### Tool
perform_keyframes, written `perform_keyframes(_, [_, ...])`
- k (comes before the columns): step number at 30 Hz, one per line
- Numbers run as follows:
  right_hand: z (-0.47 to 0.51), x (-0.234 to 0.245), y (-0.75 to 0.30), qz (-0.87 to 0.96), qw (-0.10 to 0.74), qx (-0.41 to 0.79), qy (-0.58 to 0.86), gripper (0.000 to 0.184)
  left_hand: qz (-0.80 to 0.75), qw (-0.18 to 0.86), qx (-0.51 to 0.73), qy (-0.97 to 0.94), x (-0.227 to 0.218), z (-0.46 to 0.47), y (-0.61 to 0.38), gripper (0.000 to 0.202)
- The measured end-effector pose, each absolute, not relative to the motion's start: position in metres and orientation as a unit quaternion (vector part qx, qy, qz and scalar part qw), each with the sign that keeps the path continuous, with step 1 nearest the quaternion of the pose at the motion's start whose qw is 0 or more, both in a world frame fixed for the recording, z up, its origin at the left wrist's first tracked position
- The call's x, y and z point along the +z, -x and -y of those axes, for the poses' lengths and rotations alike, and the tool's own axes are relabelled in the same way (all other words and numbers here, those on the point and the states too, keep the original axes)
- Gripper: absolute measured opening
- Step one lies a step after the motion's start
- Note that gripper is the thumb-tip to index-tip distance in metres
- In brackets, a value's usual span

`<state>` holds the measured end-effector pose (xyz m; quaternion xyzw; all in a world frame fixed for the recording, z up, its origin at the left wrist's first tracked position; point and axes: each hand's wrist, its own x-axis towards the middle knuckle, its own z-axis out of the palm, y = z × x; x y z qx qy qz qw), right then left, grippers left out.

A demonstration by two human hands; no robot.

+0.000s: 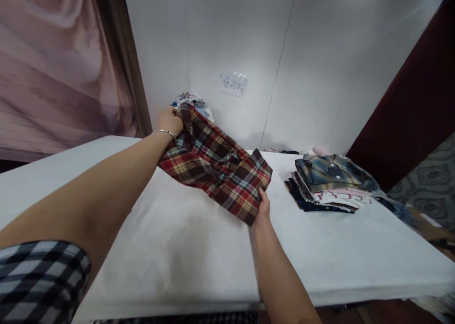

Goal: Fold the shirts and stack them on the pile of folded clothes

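Observation:
A plaid shirt (220, 167) in dark brown, red, cream and light blue is stretched between my two hands above the white table (170, 248). My left hand (171, 121), with a silver bangle at the wrist, grips its upper left end. At the lower right end, my right hand (262, 210) pinches the cloth edge, thumb on top. The shirt slants down from left to right, and its middle is creased. Parts of my fingers are hidden behind the cloth.
Folded shirts (330, 182) are stacked on the table's right side, a blue-grey plaid one on top. Behind my left hand lies a heap of patterned clothes (192, 99). A paper sign (233, 84) hangs on the white wall. A pink curtain (53, 63) borders the left.

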<state>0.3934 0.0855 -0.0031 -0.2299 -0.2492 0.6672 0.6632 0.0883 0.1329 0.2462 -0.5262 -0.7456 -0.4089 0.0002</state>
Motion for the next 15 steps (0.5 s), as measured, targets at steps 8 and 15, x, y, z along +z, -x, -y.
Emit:
perform_keyframes(8, [-0.108, -0.019, -0.412, 0.202, 0.642, 0.637, 0.375, 0.033, 0.803, -0.031, -0.215, 0.555, 0.17, -0.127, -0.06, 0.046])
perform_keyframes(15, [-0.109, -0.016, -0.409, 0.231, 0.639, 0.635, 0.367, 0.034, 0.673, -0.056, -0.177, 0.716, 0.092, -0.08, -0.143, 0.044])
